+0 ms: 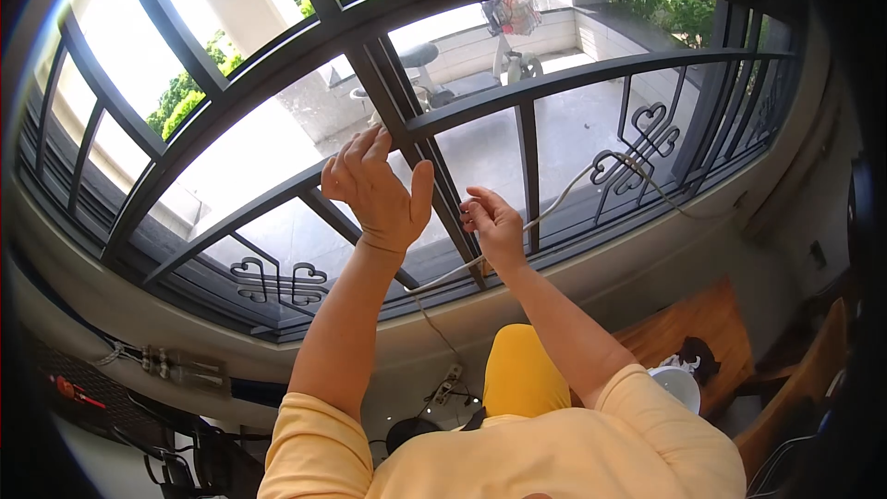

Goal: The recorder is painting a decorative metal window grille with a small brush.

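Observation:
A dark metal-framed window (475,100) with bars spans the view before me. My left hand (384,187) is raised at its middle uprights, thumb apart from the fingers and nothing seen in it. Its fingertips overlap the frame; whether they touch it I cannot tell. Lower and to the right, my right hand (495,227) has its fingers curled beside the central upright (447,211). Whether something small sits between those fingertips is unclear. A white cable (565,194) passes behind my right wrist and loops up by a scrolled metal ornament (634,145).
Below the window runs a pale sill (589,270). A power strip (447,384) with cords lies under it. To the right are a wooden surface (700,333) and a white bin (675,388). A black woven surface (83,374) bearing a red tool (76,391) is at left.

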### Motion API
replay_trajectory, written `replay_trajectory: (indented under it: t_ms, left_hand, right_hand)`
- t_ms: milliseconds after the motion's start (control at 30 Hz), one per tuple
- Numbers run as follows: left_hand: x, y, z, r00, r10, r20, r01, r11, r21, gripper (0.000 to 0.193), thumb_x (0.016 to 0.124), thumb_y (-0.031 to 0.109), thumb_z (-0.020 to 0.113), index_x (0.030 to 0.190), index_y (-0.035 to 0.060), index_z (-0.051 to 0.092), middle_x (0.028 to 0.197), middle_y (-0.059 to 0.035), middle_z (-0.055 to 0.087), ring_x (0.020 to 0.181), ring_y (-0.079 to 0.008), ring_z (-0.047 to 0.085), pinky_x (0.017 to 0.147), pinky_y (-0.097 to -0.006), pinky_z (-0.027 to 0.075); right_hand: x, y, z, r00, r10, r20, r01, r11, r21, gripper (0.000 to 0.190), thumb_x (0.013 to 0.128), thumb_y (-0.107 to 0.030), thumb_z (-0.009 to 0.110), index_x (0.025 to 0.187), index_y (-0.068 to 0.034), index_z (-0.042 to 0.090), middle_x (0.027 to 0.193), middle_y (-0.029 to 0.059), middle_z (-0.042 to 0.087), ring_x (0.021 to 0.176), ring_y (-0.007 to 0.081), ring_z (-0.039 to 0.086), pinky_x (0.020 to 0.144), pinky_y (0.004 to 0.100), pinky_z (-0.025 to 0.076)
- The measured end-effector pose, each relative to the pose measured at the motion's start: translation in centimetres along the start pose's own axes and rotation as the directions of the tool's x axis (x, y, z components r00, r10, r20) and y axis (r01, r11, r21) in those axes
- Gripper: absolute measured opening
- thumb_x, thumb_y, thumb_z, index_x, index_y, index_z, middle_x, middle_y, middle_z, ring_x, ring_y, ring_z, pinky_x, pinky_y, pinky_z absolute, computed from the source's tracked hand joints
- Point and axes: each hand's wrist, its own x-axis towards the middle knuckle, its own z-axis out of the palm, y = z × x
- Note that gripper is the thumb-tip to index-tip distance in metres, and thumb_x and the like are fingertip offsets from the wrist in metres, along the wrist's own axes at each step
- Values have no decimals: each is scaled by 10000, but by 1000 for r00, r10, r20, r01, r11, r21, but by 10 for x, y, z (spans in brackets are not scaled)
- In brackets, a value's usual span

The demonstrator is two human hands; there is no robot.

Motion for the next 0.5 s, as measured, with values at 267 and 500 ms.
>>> replay_trajectory:
  t_ms: [267, 500]
  left_hand:
    - [1, -6, -2, 998, 51, 36, -52, 998, 27, 490, 927, 471, 371, 1115, 31, 478, 1109, -92, 538, 1089, -210, 399, 926, -401, 179]
    - [-4, -6, 7, 1000, 28, -7, -28, 999, 24, 484, 902, 478, 420, 1101, 42, 488, 1092, -73, 525, 1080, -210, 378, 921, -405, 169]
  right_hand:
    - [-12, -7, -32, 978, -16, -207, -47, 955, -294, 160, 901, -89, 543, 1018, -35, 638, 749, 34, 653, 606, 71, 594, 521, 205, 481]
    - [-39, 19, -113, 955, 77, -287, -183, 914, -362, 171, 882, -185, 592, 826, -27, 624, 633, 15, 594, 509, 71, 515, 487, 224, 433]
